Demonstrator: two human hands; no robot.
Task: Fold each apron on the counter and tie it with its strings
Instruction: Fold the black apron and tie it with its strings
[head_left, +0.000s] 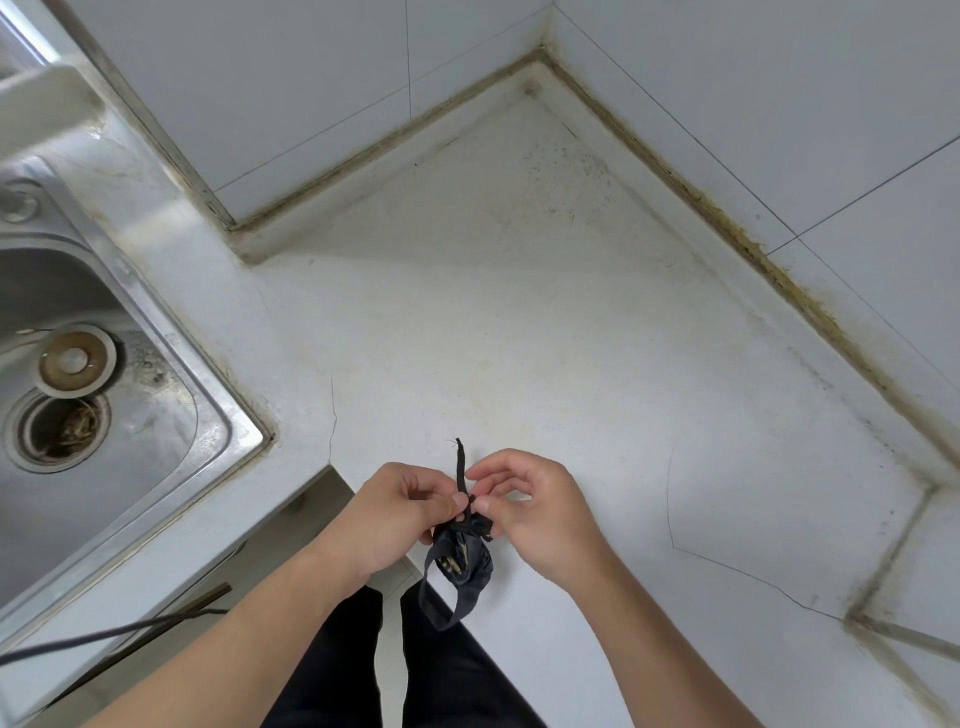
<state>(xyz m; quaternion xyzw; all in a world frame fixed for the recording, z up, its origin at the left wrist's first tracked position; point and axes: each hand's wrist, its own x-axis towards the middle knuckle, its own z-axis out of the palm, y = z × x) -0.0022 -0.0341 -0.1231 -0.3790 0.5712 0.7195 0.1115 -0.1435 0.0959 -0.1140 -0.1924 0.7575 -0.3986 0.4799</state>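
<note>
at the left edge of the frame, a steel sink (104, 332) with its drain strainer (72, 361) lifted beside the open drain. right of it, a pale tabletop (519, 338) runs into a tiled corner at upper centre; no other apron shows on it.

lower centre: the left hand (384, 519) and the right hand (535, 512) meet over the near edge of the tabletop, holding between them a small, dark apron bundle (462, 556), already folded down to a tight roll. the left fingers (447, 506) are curled and pinch the string (461, 467) just above the bundle; the right fingers (483, 504) are curled and pinch at the knot on the bundle's top, the remaining ones loosely spread.

the bundle lies directly below both sets of fingers, its long axis running up-down in the frame. one free string end stands upward between the hands; a loop of strap (441, 608) hangs below, past the tabletop edge. both hands are equally near the knot. judged stage: tying, with the knot likely needing a pull outward to tighten.
</note>
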